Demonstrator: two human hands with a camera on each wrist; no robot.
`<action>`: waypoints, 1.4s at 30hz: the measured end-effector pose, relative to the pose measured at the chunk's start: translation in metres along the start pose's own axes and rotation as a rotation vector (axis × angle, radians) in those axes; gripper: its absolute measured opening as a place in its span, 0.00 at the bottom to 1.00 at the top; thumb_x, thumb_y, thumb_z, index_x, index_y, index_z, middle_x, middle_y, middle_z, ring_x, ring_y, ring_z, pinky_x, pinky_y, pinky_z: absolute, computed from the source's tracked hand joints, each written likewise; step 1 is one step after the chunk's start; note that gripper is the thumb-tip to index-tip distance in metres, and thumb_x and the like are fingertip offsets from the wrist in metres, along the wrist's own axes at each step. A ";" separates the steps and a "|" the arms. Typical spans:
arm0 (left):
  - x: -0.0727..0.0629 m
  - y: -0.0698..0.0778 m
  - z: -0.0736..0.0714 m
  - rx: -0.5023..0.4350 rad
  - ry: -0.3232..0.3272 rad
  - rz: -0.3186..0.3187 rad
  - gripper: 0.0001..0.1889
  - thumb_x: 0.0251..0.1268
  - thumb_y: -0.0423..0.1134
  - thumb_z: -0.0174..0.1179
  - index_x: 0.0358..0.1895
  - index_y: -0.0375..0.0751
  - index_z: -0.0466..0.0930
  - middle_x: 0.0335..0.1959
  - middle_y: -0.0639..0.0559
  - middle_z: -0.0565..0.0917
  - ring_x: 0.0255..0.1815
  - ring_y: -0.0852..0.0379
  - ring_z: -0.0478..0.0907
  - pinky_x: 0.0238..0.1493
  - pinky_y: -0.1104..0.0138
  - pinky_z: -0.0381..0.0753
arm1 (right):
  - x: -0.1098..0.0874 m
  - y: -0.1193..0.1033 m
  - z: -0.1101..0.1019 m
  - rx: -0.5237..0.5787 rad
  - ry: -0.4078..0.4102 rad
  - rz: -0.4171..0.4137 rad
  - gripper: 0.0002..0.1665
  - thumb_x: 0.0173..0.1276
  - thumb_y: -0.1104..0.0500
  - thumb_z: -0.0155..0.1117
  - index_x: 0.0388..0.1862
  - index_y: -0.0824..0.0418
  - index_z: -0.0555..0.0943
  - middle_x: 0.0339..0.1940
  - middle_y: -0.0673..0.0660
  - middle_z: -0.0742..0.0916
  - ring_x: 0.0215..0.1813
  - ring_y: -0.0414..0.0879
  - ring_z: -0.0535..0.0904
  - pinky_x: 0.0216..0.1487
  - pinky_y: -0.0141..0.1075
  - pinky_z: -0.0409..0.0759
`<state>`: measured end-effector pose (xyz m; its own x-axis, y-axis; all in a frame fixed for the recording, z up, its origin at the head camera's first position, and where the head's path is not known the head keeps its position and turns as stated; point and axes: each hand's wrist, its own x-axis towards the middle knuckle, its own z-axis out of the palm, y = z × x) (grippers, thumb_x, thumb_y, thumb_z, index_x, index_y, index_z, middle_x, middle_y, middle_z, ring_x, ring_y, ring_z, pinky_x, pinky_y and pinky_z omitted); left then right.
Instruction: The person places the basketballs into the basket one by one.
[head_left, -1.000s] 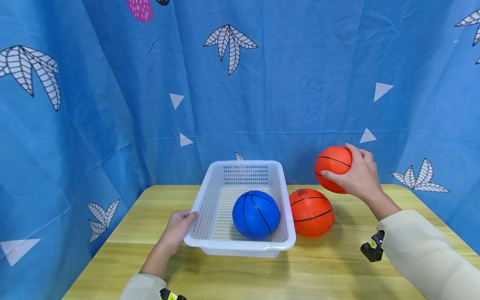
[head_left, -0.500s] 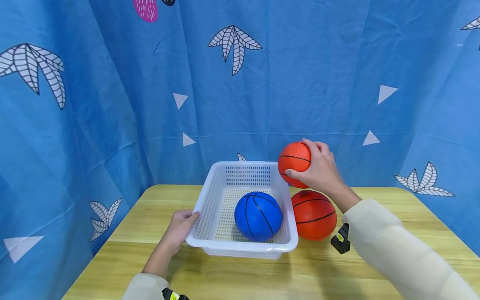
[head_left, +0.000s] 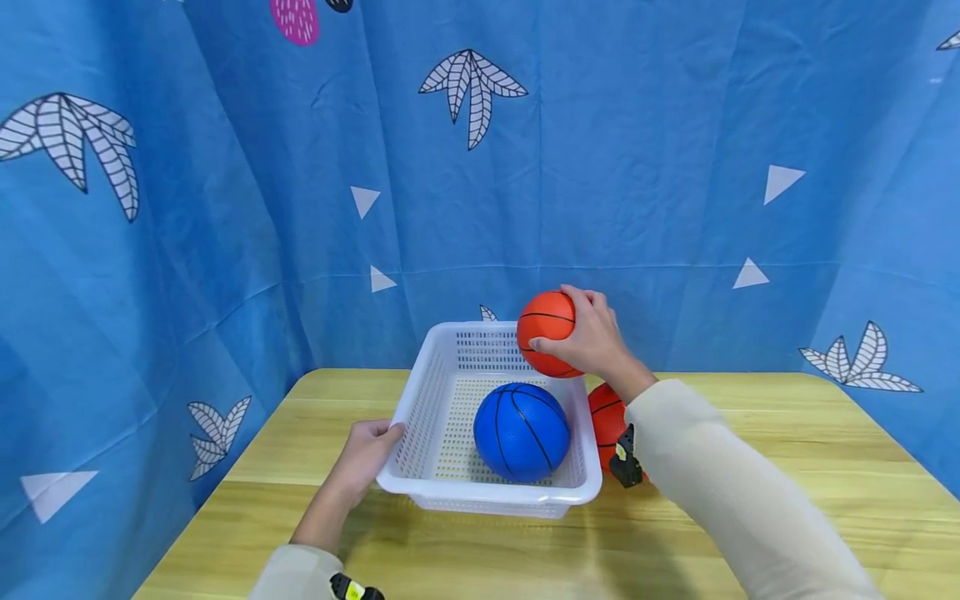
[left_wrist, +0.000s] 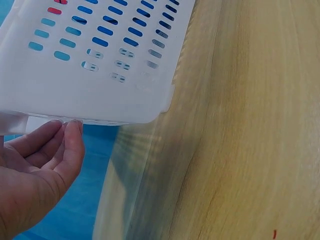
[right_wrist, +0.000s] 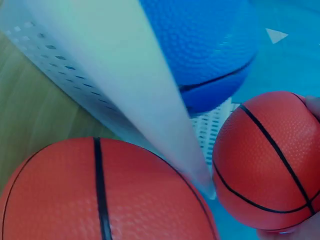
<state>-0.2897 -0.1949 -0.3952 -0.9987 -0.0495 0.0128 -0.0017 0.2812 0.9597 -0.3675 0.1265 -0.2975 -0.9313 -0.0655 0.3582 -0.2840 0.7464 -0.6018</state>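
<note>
In the head view my right hand [head_left: 596,333] grips a small orange-red basketball [head_left: 546,333] over the back right corner of a white plastic basket [head_left: 487,493]. Inside the basket, toward its right side, rests a blue basketball [head_left: 521,433]. My left hand [head_left: 366,454] holds the basket's left rim, its fingertips [left_wrist: 75,145] under the edge in the left wrist view. Another orange-red basketball [head_left: 606,421] sits on the table against the basket's right side, partly hidden by my right forearm; it looms large in the right wrist view [right_wrist: 100,195].
The basket stands on a light wooden table [head_left: 750,467]. A blue curtain [head_left: 637,167] with white leaf and triangle prints hangs behind the table and along both sides.
My right hand has carried the orange-red basketball leftward, from right of the basket to over its back right corner. The left hand keeps its hold on the rim.
</note>
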 end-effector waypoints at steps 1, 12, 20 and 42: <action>0.000 0.000 0.000 0.002 0.001 -0.001 0.17 0.70 0.39 0.47 0.48 0.27 0.78 0.40 0.35 0.84 0.35 0.45 0.84 0.34 0.59 0.84 | 0.001 -0.001 0.002 -0.001 -0.003 0.001 0.51 0.51 0.43 0.69 0.72 0.52 0.58 0.67 0.64 0.63 0.63 0.62 0.61 0.47 0.57 0.79; 0.000 0.000 -0.001 0.010 0.002 0.006 0.17 0.70 0.40 0.49 0.49 0.28 0.79 0.41 0.37 0.84 0.35 0.47 0.84 0.35 0.59 0.84 | 0.010 -0.011 0.019 -0.002 -0.037 -0.021 0.52 0.50 0.43 0.71 0.72 0.51 0.58 0.67 0.62 0.64 0.65 0.61 0.59 0.47 0.57 0.80; 0.001 -0.003 0.001 0.012 -0.002 0.013 0.16 0.70 0.39 0.49 0.46 0.28 0.80 0.38 0.38 0.85 0.33 0.48 0.84 0.33 0.60 0.84 | 0.013 -0.011 0.030 -0.031 -0.114 -0.019 0.51 0.50 0.43 0.71 0.71 0.52 0.59 0.68 0.62 0.64 0.65 0.60 0.60 0.46 0.54 0.81; 0.001 -0.002 -0.001 0.022 0.002 0.010 0.17 0.70 0.40 0.49 0.48 0.29 0.79 0.39 0.39 0.85 0.34 0.48 0.84 0.34 0.59 0.84 | 0.009 -0.018 0.030 -0.216 -0.275 0.025 0.40 0.62 0.47 0.63 0.71 0.53 0.62 0.73 0.65 0.58 0.71 0.64 0.52 0.62 0.66 0.61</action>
<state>-0.2902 -0.1962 -0.3965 -0.9985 -0.0490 0.0227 0.0068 0.3027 0.9531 -0.3775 0.0931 -0.3048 -0.9724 -0.1993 0.1213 -0.2325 0.8711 -0.4325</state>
